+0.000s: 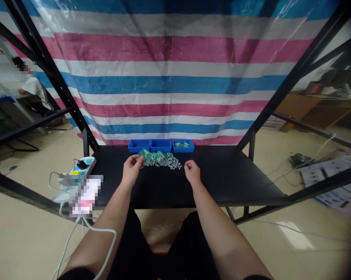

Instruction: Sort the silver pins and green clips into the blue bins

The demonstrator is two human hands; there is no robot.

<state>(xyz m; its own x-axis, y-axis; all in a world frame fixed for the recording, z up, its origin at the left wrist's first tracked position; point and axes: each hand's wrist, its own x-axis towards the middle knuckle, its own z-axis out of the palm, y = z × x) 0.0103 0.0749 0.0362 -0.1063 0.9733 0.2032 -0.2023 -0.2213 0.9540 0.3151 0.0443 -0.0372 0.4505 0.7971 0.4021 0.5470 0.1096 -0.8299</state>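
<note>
On the black desk [227, 186], the left hand [131, 171] touches the green circuit boards [153, 156], but I cannot tell if its grip is clamped; the right hand [192, 172] has its grip together and empty, just beside the grey metal pieces [170, 162]. Many pieces remain on the desk, and the far right blue bin [189, 146] holds some green pieces [181, 144]

And here's the striped tarpaulin [169, 74] hanging behind the black steel frame [294, 76], beige tile floor [23, 233] below, wooden desk [315, 109] off right
</note>
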